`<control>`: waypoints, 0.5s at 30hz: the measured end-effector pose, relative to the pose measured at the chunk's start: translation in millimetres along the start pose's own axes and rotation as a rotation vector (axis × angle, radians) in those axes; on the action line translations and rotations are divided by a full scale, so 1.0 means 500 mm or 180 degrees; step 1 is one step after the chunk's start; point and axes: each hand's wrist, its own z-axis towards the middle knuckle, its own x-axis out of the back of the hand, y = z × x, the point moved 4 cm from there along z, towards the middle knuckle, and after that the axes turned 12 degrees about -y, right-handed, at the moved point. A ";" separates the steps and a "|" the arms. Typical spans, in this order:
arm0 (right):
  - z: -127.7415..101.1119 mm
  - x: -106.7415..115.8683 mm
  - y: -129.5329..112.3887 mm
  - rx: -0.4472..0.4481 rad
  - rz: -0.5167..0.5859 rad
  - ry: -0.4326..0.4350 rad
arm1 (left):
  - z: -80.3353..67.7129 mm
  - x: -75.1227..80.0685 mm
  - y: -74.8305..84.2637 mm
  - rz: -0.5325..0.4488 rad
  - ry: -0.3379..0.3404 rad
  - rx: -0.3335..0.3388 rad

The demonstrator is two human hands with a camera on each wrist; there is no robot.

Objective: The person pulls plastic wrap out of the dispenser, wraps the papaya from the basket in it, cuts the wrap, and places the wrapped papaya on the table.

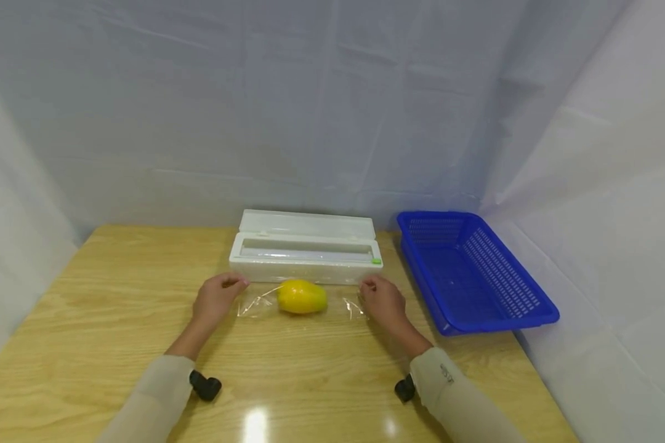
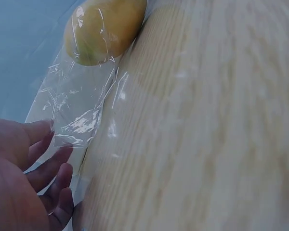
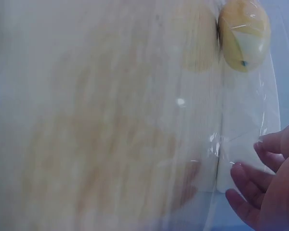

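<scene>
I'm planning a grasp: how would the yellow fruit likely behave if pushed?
The yellow fruit would probably roll or rock, given its rounded, oblong body. Its surface may be slippery, since glossy clear film lies over it. That film, thin and crinkled beyond both ends, would likely crumple rather than steady the fruit.

The head view looks forward and down over the surface (image 1: 310,375) from farther back. The wrist views (both tipped sideways) look from close in, past the left fingers (image 2: 50,166) and right fingers (image 3: 250,178), sharing the yellow fruit (image 1: 302,296).
</scene>
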 end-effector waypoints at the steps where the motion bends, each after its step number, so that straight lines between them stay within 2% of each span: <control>1: 0.001 -0.001 0.002 -0.0006 0.0058 0.0005 | 0.002 -0.001 -0.001 -0.0057 0.0000 -0.0004; 6: 0.008 -0.004 0.009 0.0015 0.0342 0.0042 | 0.006 -0.004 0.000 -0.0282 0.0067 -0.0008; 11: 0.011 -0.002 0.011 0.0076 0.0462 0.0088 | 0.008 -0.006 -0.001 -0.0431 0.0123 0.0008; 15: 0.012 -0.005 0.012 0.0114 0.0498 0.0011 | 0.007 -0.007 -0.001 -0.0484 0.0113 0.0033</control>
